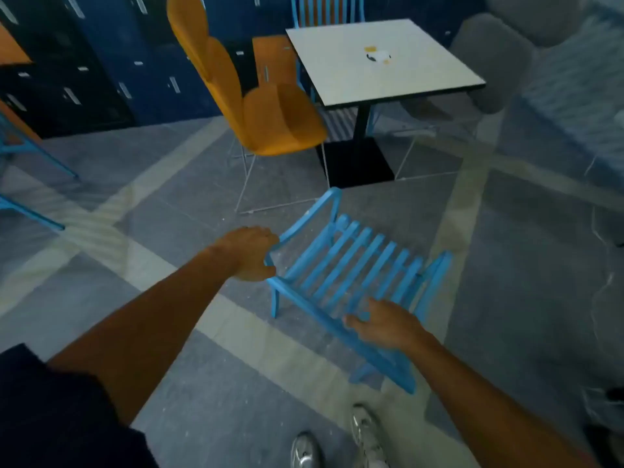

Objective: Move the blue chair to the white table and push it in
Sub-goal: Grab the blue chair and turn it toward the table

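Note:
A light-blue slatted chair (351, 265) stands on the floor just in front of me, its backrest nearest me and its seat facing the white table (381, 72). My left hand (251, 253) is closed around the chair's left armrest. The fingers of my right hand (383, 324) curl over the top rail of the backrest. The white square table on a black pedestal stands further ahead, a gap of floor between it and the chair.
An orange chair (266, 109) stands left of the table, close to the path. Another blue chair (326, 10) is tucked at the table's far side. Grey upholstered seats (489, 59) sit to the right. Dark lockers (101, 62) line the back wall.

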Motion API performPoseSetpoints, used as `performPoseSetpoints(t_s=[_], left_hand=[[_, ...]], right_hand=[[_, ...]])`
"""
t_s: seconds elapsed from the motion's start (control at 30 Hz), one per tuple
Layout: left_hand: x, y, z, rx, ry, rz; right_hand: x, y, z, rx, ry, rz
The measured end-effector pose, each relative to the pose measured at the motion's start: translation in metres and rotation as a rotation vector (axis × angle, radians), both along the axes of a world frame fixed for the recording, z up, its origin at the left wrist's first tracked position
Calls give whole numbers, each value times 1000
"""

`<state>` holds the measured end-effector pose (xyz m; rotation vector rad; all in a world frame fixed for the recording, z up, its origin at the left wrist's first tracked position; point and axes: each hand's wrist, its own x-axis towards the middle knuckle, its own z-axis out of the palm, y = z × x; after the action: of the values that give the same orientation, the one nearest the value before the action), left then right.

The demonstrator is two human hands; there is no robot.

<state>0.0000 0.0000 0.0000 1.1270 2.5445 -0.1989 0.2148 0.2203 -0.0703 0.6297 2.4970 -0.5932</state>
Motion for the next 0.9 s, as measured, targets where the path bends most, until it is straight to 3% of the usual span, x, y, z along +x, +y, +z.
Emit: performPoseSetpoints(t_s=[0.13, 0.37, 0.47, 0.73, 0.9], left_hand=[[-16, -5, -35, -137, -54, 6], [-45, -8, -93, -312, -73, -104], [-55, -10, -108, -309, -58, -159], [-70, -17, -139, -55, 56, -124], [-80, -18, -153, -109, 69, -150]], right_hand=[[37, -8, -44, -1, -198, -92], [61, -27, -86, 260, 56, -230], [61, -29, -87, 262, 102, -248], [61, -27, -90, 206, 93, -213], [61, -23, -93, 175, 121, -201]])
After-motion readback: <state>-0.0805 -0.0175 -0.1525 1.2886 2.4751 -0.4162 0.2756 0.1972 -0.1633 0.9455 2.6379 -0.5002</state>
